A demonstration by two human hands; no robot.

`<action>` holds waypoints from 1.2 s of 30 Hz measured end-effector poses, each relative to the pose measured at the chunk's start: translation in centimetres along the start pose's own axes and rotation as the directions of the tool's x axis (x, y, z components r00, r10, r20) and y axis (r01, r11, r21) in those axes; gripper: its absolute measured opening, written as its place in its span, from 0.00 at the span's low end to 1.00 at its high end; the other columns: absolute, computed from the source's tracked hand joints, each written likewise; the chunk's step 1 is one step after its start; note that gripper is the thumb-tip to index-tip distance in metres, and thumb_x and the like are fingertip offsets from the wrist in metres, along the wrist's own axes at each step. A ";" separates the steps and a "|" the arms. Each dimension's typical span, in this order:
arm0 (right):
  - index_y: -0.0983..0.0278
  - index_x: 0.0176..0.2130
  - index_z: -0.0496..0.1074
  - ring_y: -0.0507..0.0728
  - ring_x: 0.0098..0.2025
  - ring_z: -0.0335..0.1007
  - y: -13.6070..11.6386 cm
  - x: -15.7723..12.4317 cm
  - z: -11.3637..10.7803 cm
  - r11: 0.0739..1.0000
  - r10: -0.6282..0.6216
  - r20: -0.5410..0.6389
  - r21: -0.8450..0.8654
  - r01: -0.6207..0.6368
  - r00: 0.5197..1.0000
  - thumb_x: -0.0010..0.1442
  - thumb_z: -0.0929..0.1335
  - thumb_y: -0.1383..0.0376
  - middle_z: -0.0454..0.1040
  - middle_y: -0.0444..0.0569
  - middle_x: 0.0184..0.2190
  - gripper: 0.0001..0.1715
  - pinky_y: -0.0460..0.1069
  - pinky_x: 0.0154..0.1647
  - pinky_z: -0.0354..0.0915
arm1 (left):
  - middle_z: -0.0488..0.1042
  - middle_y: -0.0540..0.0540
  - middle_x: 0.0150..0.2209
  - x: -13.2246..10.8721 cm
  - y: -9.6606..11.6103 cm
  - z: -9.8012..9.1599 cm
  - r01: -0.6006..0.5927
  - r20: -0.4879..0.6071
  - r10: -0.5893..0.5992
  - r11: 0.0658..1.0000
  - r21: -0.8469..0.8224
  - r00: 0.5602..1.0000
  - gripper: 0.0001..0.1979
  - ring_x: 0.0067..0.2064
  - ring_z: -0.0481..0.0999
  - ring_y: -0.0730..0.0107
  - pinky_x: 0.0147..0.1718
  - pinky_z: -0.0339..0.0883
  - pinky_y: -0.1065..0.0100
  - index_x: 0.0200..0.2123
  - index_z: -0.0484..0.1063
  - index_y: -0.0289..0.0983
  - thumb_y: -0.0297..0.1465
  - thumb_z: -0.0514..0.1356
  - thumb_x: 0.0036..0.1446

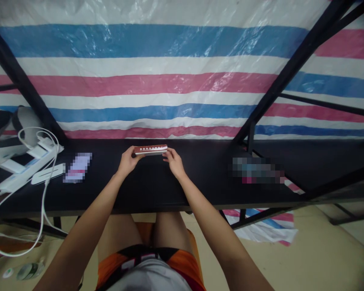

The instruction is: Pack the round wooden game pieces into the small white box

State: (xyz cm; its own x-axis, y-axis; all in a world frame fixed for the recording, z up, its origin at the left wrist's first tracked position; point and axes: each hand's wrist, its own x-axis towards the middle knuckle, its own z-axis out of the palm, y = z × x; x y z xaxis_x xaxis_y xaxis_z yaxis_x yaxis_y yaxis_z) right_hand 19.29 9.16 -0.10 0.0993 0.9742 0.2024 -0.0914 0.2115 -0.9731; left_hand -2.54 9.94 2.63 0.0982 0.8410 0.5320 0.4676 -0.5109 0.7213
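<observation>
Left hand pinches the left end of a small flat box, fingers curled round the end, thumb on the near side; right hand grips the right end the same way, fingertips on the box's near edge; both hands closed on it. Box is reddish-brown on top with a row of pale marks, paler along its near edge; held level and lengthwise between the two hands, at or just above the far part of the worktop; whether it touches the surface cannot be told.

Worktop is black, long and narrow, running left to right; black metal frame bars rise aslant from it at both sides. Behind, close against its far edge, hangs a plastic tarpaulin striped blue, white and pink, creased and glossy.

Well to the left on the worktop: a white power strip with white plugs and looping white cables that hang off the front edge. Floor is pale beige; a clear plastic bottle lies on it at lower left; the person's knees show under the worktop.
</observation>
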 end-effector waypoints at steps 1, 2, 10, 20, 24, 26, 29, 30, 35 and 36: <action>0.59 0.44 0.68 0.56 0.43 0.73 -0.1 0.1 -0.1 0.994 0.084 0.012 0.066 -0.085 0.996 0.57 0.66 0.49 0.76 0.49 0.41 0.21 0.53 0.45 0.70 | 0.76 0.44 0.38 0.0 -0.2 -0.1 -0.019 -0.002 0.019 1.000 0.023 1.000 0.14 0.42 0.75 0.59 0.47 0.67 0.60 0.38 0.72 0.38 0.39 0.64 0.52; 0.60 0.44 0.68 0.56 0.40 0.74 -0.4 0.1 -0.2 0.976 0.168 0.061 0.130 -0.175 0.984 0.58 0.65 0.46 0.76 0.50 0.39 0.23 0.53 0.42 0.71 | 0.76 0.44 0.40 0.0 -0.4 -0.1 -0.053 0.006 0.053 0.998 0.041 0.999 0.12 0.44 0.74 0.60 0.48 0.66 0.60 0.40 0.72 0.38 0.37 0.63 0.53; 0.59 0.47 0.68 0.56 0.38 0.76 -1.9 -1.0 -0.1 0.873 0.306 0.313 0.285 -0.396 0.899 0.54 0.70 0.56 0.78 0.47 0.40 0.21 0.48 0.34 0.72 | 0.67 0.41 0.52 -0.2 -1.2 0.5 -0.291 0.179 0.282 0.956 0.026 0.943 0.14 0.59 0.65 0.57 0.56 0.61 0.54 0.44 0.71 0.39 0.24 0.57 0.53; 0.62 0.40 0.71 0.59 0.42 0.76 -1.1 -0.4 -0.2 0.910 0.234 0.178 0.306 -0.280 0.956 0.48 0.73 0.63 0.78 0.48 0.38 0.17 0.52 0.42 0.72 | 0.77 0.42 0.37 0.2 -1.6 1.7 0.518 0.328 -0.414 0.773 -0.365 0.849 0.17 0.39 0.79 0.65 0.41 0.73 0.61 0.47 0.68 0.35 0.39 0.57 0.59; 0.63 0.40 0.71 0.58 0.41 0.76 -0.8 -0.4 -0.1 0.918 0.222 0.198 0.289 -0.273 0.955 0.47 0.73 0.63 0.78 0.48 0.38 0.18 0.53 0.44 0.72 | 0.78 0.43 0.32 0.0 -0.6 1.4 0.608 0.411 -0.462 0.700 -0.375 0.786 0.18 0.32 0.79 0.66 0.32 0.74 0.66 0.39 0.72 0.33 0.43 0.63 0.53; 0.63 0.40 0.71 0.58 0.41 0.76 -0.6 -0.4 -0.1 0.918 0.220 0.210 0.285 -0.275 0.953 0.46 0.74 0.62 0.78 0.48 0.38 0.20 0.53 0.44 0.71 | 0.78 0.44 0.30 -0.1 -0.3 1.2 0.619 0.420 -0.470 0.696 -0.364 0.776 0.19 0.29 0.78 0.67 0.29 0.73 0.67 0.36 0.71 0.33 0.43 0.65 0.50; 0.63 0.41 0.71 0.58 0.41 0.76 -0.3 -0.4 -0.1 0.930 0.207 0.212 0.260 -0.259 0.955 0.45 0.74 0.60 0.78 0.48 0.39 0.23 0.53 0.45 0.71 | 0.78 0.44 0.30 0.0 -0.2 0.9 0.612 0.422 -0.464 0.709 -0.351 0.779 0.19 0.29 0.77 0.67 0.28 0.73 0.67 0.35 0.72 0.33 0.43 0.67 0.48; 0.63 0.41 0.71 0.58 0.41 0.75 -0.2 -0.3 -0.1 0.939 0.195 0.208 0.244 -0.244 0.959 0.45 0.74 0.60 0.78 0.48 0.39 0.23 0.53 0.45 0.70 | 0.77 0.44 0.30 0.0 -0.3 0.9 0.603 0.418 -0.458 0.720 -0.343 0.785 0.19 0.29 0.77 0.67 0.28 0.72 0.68 0.34 0.72 0.33 0.42 0.67 0.48; 0.63 0.44 0.73 0.59 0.44 0.75 0.2 -0.1 -0.2 0.989 0.064 0.157 0.121 -0.083 0.986 0.48 0.73 0.57 0.78 0.49 0.40 0.23 0.54 0.49 0.68 | 0.76 0.44 0.29 0.2 -0.8 1.0 0.563 0.390 -0.430 0.752 -0.344 0.814 0.17 0.28 0.75 0.69 0.27 0.70 0.69 0.32 0.72 0.32 0.41 0.67 0.47; 0.62 0.45 0.73 0.59 0.45 0.74 0.4 0.0 -0.3 0.993 0.051 0.147 0.101 -0.066 0.988 0.49 0.73 0.56 0.78 0.49 0.41 0.23 0.55 0.50 0.68 | 0.76 0.44 0.29 0.3 -1.0 1.1 0.551 0.373 -0.427 0.757 -0.351 0.824 0.18 0.28 0.75 0.69 0.27 0.69 0.69 0.32 0.72 0.32 0.41 0.67 0.47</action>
State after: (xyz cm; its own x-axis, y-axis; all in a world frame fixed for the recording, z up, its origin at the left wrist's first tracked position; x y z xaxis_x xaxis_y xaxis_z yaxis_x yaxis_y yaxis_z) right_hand 19.51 9.25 -0.51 -0.0518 0.9847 0.1663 -0.1977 0.1531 -0.9682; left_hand -2.03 10.87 1.59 0.2088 0.9773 -0.0351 0.1001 0.0143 0.9949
